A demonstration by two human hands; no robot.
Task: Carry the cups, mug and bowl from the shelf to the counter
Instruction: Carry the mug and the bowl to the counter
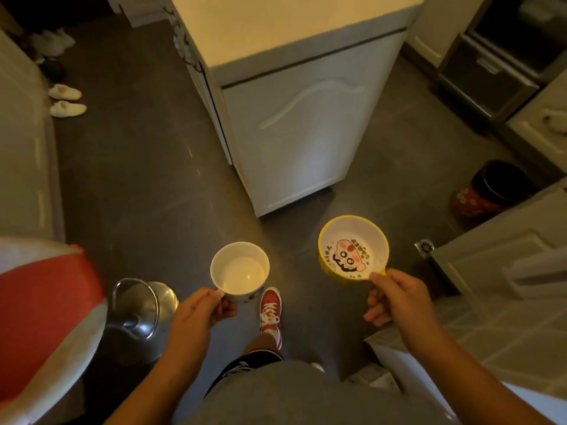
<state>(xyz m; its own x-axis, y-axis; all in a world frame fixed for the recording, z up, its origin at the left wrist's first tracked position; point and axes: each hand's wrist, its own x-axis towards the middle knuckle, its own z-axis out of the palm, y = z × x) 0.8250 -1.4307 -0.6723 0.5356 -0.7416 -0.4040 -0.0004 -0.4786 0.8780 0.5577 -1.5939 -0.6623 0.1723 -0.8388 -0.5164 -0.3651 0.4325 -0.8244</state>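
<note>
My left hand [199,314] grips the handle of a white mug [240,271], held upright over the dark floor; the mug looks empty. My right hand [395,299] pinches the tab handle of a yellow bowl [352,248] with a cartoon face printed inside, also held level and empty. Ahead stands a white cabinet with a pale counter top [285,23]; both items hang in the air well short of it. The shelf is not in view.
A red and white stool seat [46,308] with a chrome base [141,308] stands at the left. A dark bin [491,188] sits at the right by white cabinets [503,256]. White shoes [66,99] lie on the floor at far left. My red sneaker [270,311] steps forward.
</note>
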